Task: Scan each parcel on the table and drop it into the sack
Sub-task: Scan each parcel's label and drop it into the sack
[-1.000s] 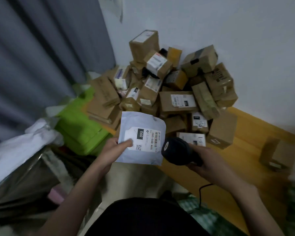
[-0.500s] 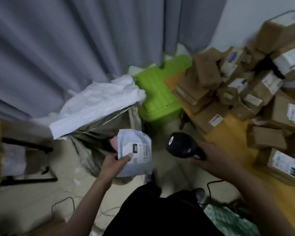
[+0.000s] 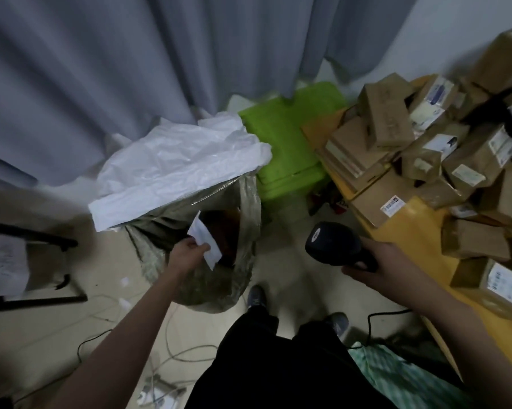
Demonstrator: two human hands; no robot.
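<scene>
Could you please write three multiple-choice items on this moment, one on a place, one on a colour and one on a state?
1. Where is the white mailer?
A. on the table
B. over the mouth of the sack
C. on the floor

2. What colour is the plastic bin behind the sack?
A. bright green
B. red
C. blue

3. What is the right hand doing?
A. hanging idle
B. lifting a cardboard box
C. gripping the black scanner

Answers: 1 B, the left hand pinches the mailer above the sack's opening. 2 A, the bin is lime green. 3 C, the fingers are curled round the scanner's handle beside the table.
</scene>
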